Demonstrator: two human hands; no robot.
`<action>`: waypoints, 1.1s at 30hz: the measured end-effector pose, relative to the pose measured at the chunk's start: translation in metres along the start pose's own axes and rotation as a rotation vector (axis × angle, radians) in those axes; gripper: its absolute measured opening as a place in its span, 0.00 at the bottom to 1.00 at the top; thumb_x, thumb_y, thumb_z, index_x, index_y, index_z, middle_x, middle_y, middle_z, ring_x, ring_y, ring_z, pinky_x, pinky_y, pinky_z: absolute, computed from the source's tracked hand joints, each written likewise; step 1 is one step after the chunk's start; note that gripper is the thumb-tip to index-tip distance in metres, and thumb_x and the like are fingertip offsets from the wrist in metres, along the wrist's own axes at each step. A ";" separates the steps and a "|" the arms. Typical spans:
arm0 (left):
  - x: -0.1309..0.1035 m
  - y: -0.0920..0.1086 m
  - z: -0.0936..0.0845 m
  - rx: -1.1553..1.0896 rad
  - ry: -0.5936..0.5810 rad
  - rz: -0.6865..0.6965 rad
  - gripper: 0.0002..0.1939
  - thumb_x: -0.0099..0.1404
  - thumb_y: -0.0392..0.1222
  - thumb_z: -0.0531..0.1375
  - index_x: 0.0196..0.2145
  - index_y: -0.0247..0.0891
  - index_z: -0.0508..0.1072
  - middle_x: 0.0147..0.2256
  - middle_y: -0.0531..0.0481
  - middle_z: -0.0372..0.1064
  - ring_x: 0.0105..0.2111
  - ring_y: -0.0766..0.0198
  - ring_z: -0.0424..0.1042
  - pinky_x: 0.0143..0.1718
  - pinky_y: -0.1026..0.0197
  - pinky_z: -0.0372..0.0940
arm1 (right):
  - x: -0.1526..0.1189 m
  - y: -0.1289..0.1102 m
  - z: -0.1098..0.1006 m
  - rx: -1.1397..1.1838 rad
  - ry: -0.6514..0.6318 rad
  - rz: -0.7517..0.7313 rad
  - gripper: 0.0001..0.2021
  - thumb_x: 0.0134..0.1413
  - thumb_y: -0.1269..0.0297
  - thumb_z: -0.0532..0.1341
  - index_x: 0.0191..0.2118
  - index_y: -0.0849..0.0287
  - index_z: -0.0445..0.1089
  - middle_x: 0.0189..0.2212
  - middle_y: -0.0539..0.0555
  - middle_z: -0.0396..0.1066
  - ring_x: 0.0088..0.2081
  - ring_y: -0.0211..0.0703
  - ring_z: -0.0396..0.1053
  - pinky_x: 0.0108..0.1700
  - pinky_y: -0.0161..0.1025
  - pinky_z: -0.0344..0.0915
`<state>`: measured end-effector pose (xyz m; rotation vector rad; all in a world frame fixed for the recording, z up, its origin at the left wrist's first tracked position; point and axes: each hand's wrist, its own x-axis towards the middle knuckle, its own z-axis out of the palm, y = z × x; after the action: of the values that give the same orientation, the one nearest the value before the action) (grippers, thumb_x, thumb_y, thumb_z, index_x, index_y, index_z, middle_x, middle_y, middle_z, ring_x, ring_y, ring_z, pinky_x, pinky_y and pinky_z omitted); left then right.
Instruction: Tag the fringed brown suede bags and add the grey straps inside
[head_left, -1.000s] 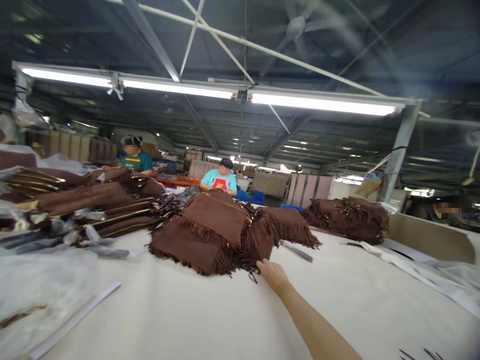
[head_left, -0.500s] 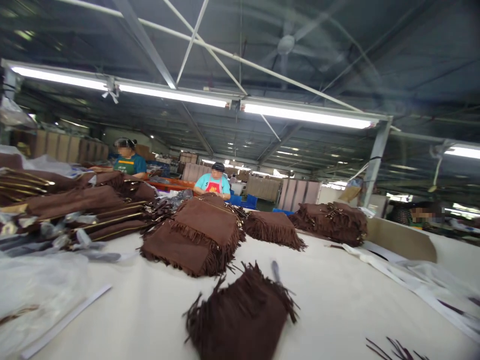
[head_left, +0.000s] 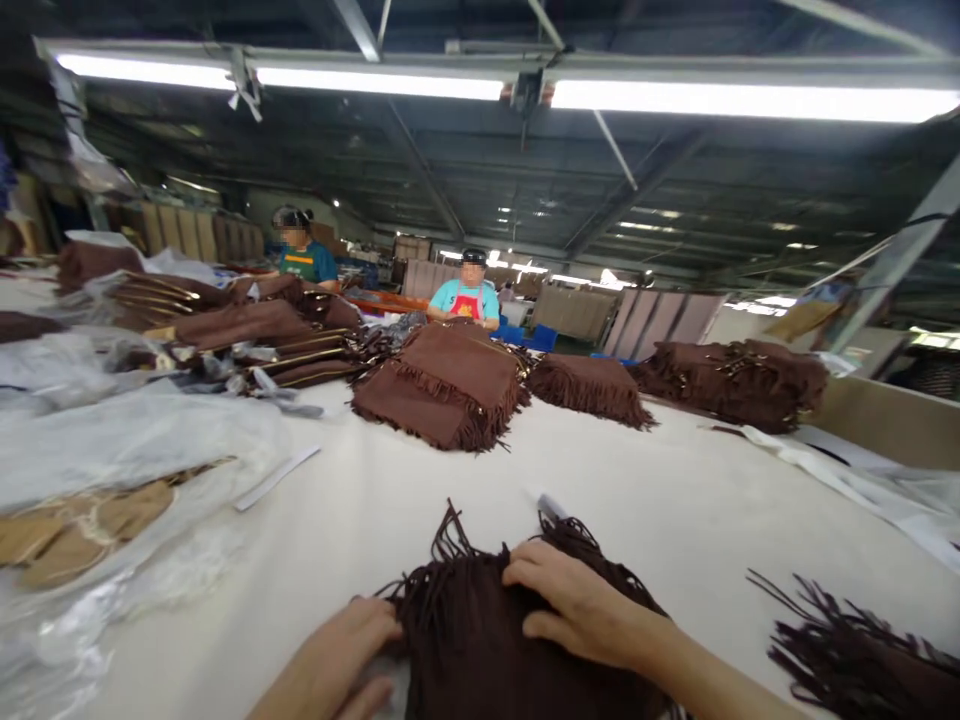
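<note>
Both hands are on one dark brown fringed piece (head_left: 480,650), seen from the head camera. Right hand (head_left: 574,595) lies over its upper part, fingers bent onto the cloth and thumb held apart from them; whether it pinches any cloth, I cannot tell. Left hand (head_left: 341,650) touches the fringe at the near left edge, its fingers curled, and its hold is equally unclear. Between the two hands the piece lies on the pale table (head_left: 675,500), its strands spreading past the fingertips. Just beyond the right hand, a grey strip (head_left: 553,506) sticks out behind the fringe. Right of that hand, well apart, lies another fringed piece (head_left: 885,660), cut off by the picture's edge. Left of the left hand are crumpled clear plastic (head_left: 187,420), tan pieces (head_left: 82,530) and a narrow white strip (head_left: 277,478). Straight beyond both hands stands a stack of brown fringed pieces (head_left: 457,370), with a lower pile (head_left: 589,385) to its right and a bulkier heap (head_left: 735,385) farther right. Farther left are brown pieces with gold-coloured edges (head_left: 300,345). Two co-workers, one in a dark teal top (head_left: 322,262) and one in a red apron (head_left: 466,303), are well beyond the grip.
</note>
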<state>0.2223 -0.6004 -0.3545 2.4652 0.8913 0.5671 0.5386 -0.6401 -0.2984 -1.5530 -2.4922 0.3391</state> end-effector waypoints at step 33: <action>0.042 0.076 -0.085 0.576 0.216 0.273 0.13 0.63 0.29 0.47 0.39 0.38 0.68 0.38 0.46 0.70 0.40 0.56 0.68 0.42 0.56 0.64 | -0.107 -0.064 -0.054 1.340 0.400 0.788 0.08 0.57 0.61 0.61 0.35 0.62 0.68 0.23 0.50 0.71 0.22 0.34 0.70 0.27 0.30 0.71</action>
<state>0.2448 -0.6009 -0.2354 3.1256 0.8993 0.7659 0.5452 -0.7586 -0.2320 -1.5177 -0.7618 1.2698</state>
